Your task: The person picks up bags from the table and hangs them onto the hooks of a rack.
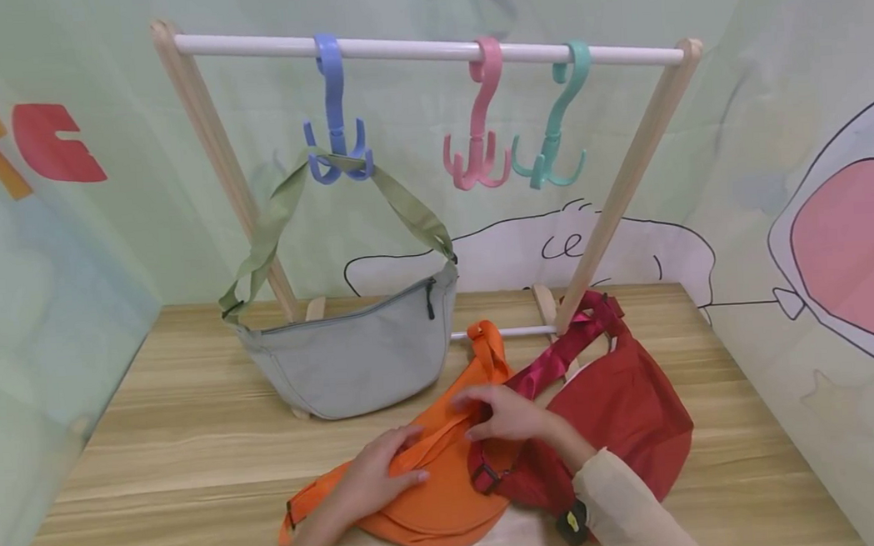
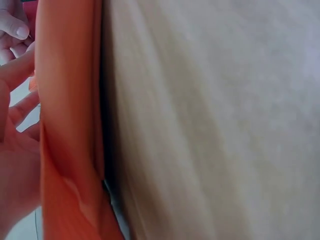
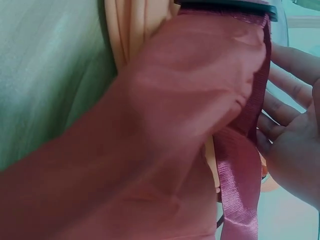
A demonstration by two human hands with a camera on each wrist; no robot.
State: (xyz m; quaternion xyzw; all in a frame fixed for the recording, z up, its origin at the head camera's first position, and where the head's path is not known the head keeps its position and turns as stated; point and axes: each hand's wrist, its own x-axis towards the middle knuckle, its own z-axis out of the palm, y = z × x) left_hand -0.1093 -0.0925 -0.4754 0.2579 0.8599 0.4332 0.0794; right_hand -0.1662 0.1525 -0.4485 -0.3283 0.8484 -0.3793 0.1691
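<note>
Wood-grain surface (image 1: 180,489): left grip (image 1: 374,480) unclenched on orange fabric crescent bag (image 1: 451,502); right grip (image 1: 512,416) loose-fingered near red fabric bag (image 1: 629,416).

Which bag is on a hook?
The grey bag: its strap hangs on the blue hook; the orange bag and red bag lie on the table.

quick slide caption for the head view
Left hand and right hand at an orange bag, red bag alongside, gray bag hanging from a blue hook.

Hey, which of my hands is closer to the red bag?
Right. The right hand is at the left side of the red bag, its sleeve crossing over it; the left hand is farther left, on the orange bag.
</note>
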